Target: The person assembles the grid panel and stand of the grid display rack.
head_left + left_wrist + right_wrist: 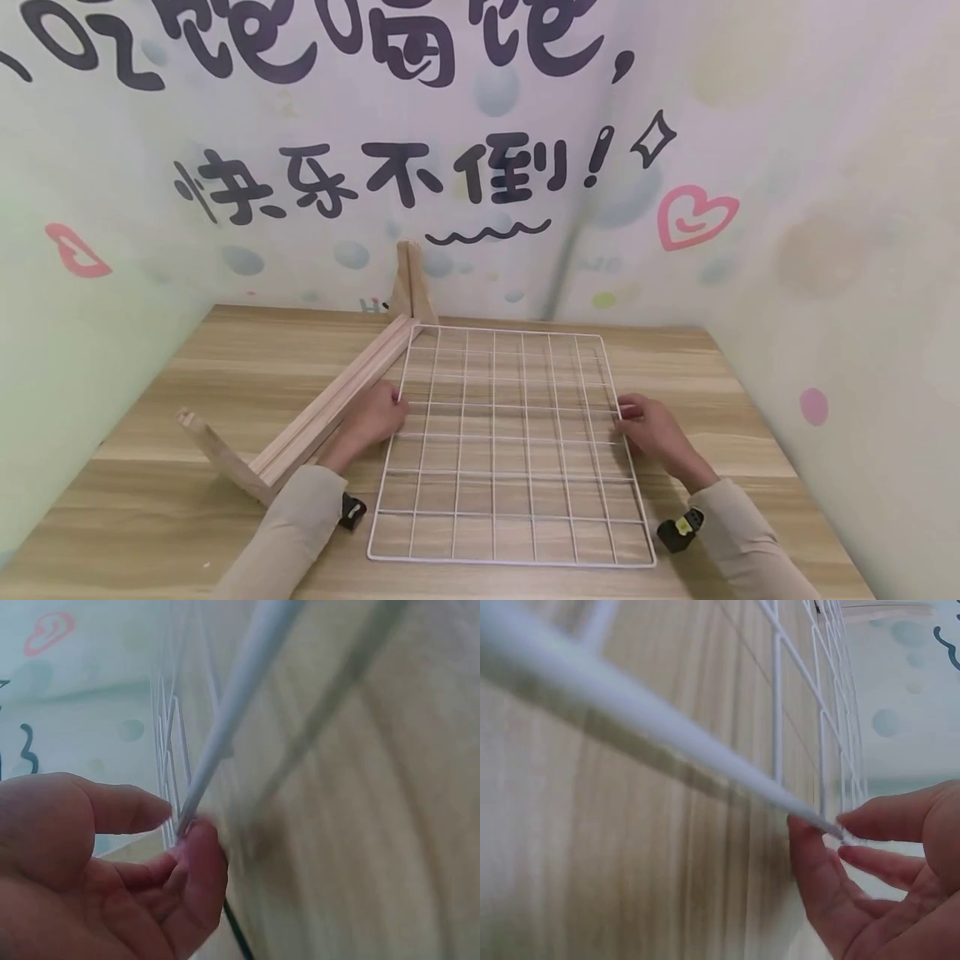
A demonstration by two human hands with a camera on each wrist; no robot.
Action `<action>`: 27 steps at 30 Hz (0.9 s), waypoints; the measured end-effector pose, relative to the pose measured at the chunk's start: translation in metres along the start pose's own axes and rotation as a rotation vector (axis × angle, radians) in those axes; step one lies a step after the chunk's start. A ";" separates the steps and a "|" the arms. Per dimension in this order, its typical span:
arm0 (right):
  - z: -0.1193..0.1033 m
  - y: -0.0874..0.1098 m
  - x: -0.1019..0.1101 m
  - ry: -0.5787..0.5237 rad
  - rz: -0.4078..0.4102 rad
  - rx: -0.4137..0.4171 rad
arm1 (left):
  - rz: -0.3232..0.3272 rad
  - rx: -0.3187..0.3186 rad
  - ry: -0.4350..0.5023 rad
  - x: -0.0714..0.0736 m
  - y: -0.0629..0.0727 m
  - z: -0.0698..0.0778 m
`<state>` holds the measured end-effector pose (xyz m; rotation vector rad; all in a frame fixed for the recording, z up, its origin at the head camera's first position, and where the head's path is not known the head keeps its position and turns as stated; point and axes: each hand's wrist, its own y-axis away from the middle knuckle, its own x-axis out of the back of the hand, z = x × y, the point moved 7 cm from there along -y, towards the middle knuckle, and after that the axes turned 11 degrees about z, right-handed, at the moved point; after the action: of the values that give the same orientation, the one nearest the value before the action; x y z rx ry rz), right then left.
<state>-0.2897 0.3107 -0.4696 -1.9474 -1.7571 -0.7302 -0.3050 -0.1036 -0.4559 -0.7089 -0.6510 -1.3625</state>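
Note:
A white wire grid panel (494, 437) lies level just over the table, its shadow showing below it in both wrist views. My left hand (377, 412) holds the panel's left edge about halfway along; in the left wrist view the thumb and fingers (201, 874) pinch the outer rod. On the opposite side my right hand (654, 429) holds the right edge at a similar height. In the right wrist view, thumb and fingers (810, 859) close round the rim wire. Left of the panel rests a wooden frame (337, 398), a long grooved bar with an upright end piece at each end.
The wood-grain table (150, 517) ends at a printed wall (480, 275) at the back, with walls on both sides. The frame's far upright (409, 279) stands by the back wall, close to the panel's far left corner. Its near end piece (225, 454) leans outward at left.

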 end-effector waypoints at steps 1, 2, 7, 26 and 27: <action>-0.001 0.000 0.000 -0.024 -0.011 -0.009 | -0.013 0.002 0.039 0.000 0.000 0.000; -0.001 0.000 0.000 -0.044 -0.022 -0.014 | -0.030 0.014 0.088 -0.001 -0.001 0.000; -0.004 -0.002 0.004 -0.114 -0.025 -0.022 | -0.132 0.133 0.356 -0.003 -0.003 -0.006; -0.025 -0.008 0.015 -0.247 -0.050 0.059 | -0.190 0.159 0.486 0.013 -0.010 0.005; -0.026 -0.008 0.016 -0.244 -0.046 0.062 | -0.201 0.155 0.491 0.014 -0.009 0.007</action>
<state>-0.2993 0.3081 -0.4395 -2.0310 -1.9455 -0.4622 -0.3131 -0.1079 -0.4406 -0.1707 -0.4325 -1.5773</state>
